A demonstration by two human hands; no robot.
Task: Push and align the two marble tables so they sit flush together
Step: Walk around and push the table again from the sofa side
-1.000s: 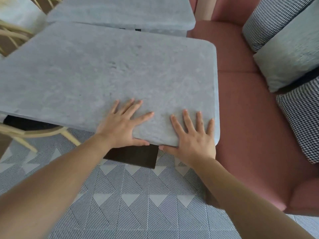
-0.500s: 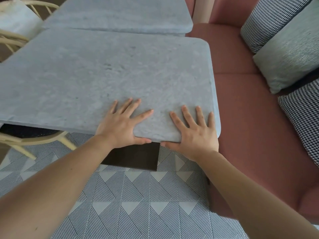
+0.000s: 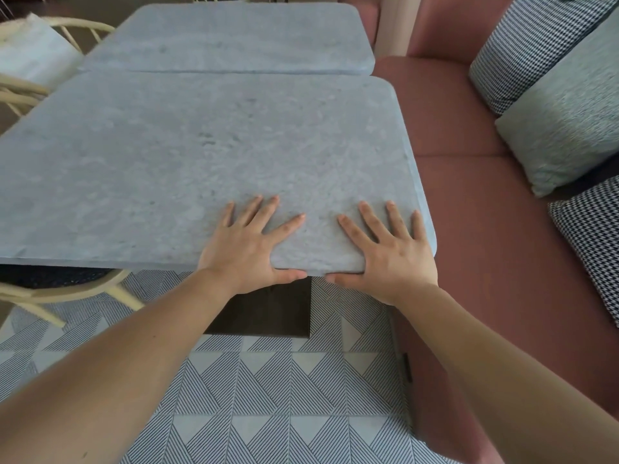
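Observation:
Two grey marble tables stand end to end. The near table point(image 3: 207, 155) fills the middle of the head view, and the far table point(image 3: 234, 38) lies beyond it. Their edges meet along a thin straight seam. The near table's right edge juts slightly further right than the far one's. My left hand point(image 3: 248, 249) and my right hand point(image 3: 392, 252) clasp the near table's front right edge, fingers spread flat on top and thumbs hooked under the rim.
A pink upholstered bench point(image 3: 485, 246) runs along the tables' right side and carries a grey cushion point(image 3: 562, 122) and houndstooth cushions point(image 3: 522, 45). Pale wooden chairs point(image 3: 33, 88) stand on the left. The near table's dark base point(image 3: 268, 313) rests on patterned floor tiles.
The near table has swung and slid toward the far table. The dark gap between their edges has closed to a thin seam. Both hands have kept their hold on the front edge.

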